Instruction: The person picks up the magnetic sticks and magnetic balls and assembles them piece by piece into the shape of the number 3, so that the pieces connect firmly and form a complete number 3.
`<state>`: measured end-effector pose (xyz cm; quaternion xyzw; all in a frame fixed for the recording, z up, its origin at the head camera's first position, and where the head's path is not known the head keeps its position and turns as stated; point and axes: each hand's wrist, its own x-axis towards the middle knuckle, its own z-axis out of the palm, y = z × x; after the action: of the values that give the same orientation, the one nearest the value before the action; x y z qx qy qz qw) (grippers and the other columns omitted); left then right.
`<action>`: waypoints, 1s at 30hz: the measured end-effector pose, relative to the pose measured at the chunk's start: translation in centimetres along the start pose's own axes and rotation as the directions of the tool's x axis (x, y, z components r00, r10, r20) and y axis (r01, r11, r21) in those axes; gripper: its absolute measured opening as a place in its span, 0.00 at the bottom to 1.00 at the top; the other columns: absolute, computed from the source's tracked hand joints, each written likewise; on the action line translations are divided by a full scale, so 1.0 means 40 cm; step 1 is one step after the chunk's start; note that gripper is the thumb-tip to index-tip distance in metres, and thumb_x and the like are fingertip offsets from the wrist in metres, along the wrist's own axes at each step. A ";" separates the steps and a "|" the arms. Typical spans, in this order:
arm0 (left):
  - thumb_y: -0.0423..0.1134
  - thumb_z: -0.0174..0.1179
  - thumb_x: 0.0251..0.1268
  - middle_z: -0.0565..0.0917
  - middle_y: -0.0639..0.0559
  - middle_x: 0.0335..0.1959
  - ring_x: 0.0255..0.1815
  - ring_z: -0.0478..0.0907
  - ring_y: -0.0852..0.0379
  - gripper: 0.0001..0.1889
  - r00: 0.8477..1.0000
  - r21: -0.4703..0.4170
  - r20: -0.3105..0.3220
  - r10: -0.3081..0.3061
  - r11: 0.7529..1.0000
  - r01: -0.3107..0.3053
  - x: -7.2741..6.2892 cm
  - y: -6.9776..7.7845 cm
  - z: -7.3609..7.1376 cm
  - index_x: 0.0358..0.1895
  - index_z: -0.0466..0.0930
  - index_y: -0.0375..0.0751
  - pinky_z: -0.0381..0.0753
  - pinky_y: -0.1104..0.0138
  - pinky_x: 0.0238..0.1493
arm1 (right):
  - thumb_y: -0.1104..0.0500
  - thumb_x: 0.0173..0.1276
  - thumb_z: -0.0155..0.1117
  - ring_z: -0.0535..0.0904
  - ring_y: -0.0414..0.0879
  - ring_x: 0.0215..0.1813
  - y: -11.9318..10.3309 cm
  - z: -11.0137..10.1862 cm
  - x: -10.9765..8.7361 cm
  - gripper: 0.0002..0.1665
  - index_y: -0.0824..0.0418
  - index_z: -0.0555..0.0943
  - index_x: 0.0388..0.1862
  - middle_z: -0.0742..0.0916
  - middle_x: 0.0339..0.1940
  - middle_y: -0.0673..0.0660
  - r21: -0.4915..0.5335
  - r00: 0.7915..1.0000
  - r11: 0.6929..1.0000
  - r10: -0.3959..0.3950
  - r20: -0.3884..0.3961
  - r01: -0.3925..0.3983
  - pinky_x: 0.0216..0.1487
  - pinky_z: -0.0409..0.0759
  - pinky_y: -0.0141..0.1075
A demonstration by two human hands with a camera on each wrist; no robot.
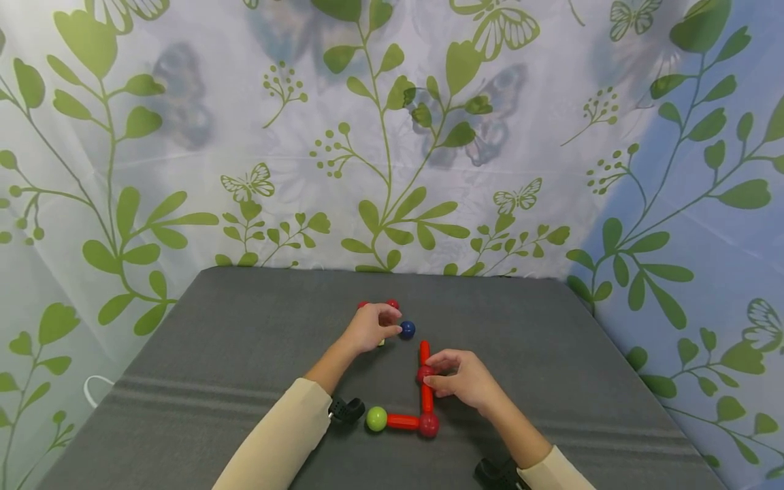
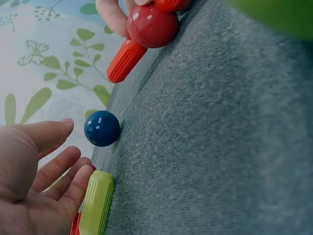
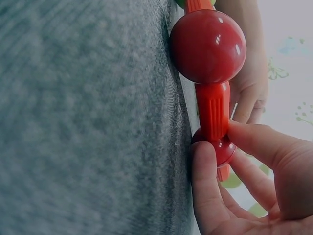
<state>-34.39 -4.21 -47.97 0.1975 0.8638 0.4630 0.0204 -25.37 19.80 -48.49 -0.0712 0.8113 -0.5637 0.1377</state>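
Observation:
My right hand (image 1: 467, 380) pinches a red ball (image 3: 225, 151) between thumb and fingers. That ball sits in an L-shaped chain: one red rod (image 1: 425, 351) points away from it, and another red rod (image 3: 214, 111) runs back to a red corner ball (image 1: 429, 425). From the corner a third red rod (image 1: 403, 422) leads left to a lime green ball (image 1: 376, 418). My left hand (image 1: 371, 328) hovers by a loose blue ball (image 2: 102, 128), thumb and fingers spread, with a gap to it in the left wrist view. A lime green rod (image 2: 98, 203) lies beside its fingers.
Two more red balls (image 1: 393, 303) show behind my left hand, partly covered by it. Everything lies on a grey cloth-covered table (image 1: 275, 306). A leaf-patterned curtain (image 1: 392, 170) hangs along its back edge.

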 end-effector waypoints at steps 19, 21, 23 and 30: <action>0.35 0.72 0.63 0.87 0.47 0.53 0.56 0.84 0.49 0.19 0.985 0.088 0.173 0.023 0.995 -0.039 0.067 -0.017 0.010 0.57 0.85 0.42 0.83 0.55 0.60 | 0.61 0.63 0.76 0.87 0.50 0.38 -0.001 0.000 0.005 0.22 0.67 0.83 0.55 0.85 0.47 0.63 0.014 1.000 1.000 0.012 0.020 -0.012 0.41 0.89 0.44; 0.35 0.72 0.63 0.88 0.47 0.53 0.56 0.84 0.49 0.19 0.984 0.096 0.176 0.012 0.995 -0.029 0.070 -0.018 0.011 0.57 0.85 0.42 0.83 0.56 0.59 | 0.61 0.63 0.76 0.87 0.49 0.38 -0.001 0.000 0.005 0.23 0.67 0.83 0.55 0.85 0.47 0.63 0.016 1.000 1.000 0.013 0.023 -0.014 0.41 0.89 0.44; 0.35 0.72 0.63 0.88 0.48 0.52 0.55 0.84 0.49 0.19 0.984 0.100 0.179 0.008 0.995 -0.026 0.073 -0.019 0.011 0.57 0.85 0.41 0.83 0.56 0.58 | 0.61 0.63 0.77 0.88 0.49 0.39 -0.001 -0.001 0.006 0.23 0.67 0.83 0.55 0.85 0.48 0.63 0.018 1.000 1.000 0.016 0.024 -0.016 0.41 0.89 0.44; 0.34 0.73 0.62 0.89 0.49 0.50 0.50 0.86 0.53 0.17 0.982 0.099 0.189 0.013 0.995 -0.032 0.083 -0.022 0.012 0.55 0.87 0.44 0.85 0.60 0.53 | 0.60 0.63 0.77 0.87 0.49 0.38 0.000 -0.005 0.007 0.23 0.66 0.83 0.55 0.85 0.48 0.63 0.018 0.999 1.000 0.023 0.027 -0.024 0.41 0.89 0.43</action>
<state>-37.63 -3.05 -48.46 0.2509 0.8781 0.3980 0.0868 -25.70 19.89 -48.46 -0.0680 0.8049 -0.5684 0.1560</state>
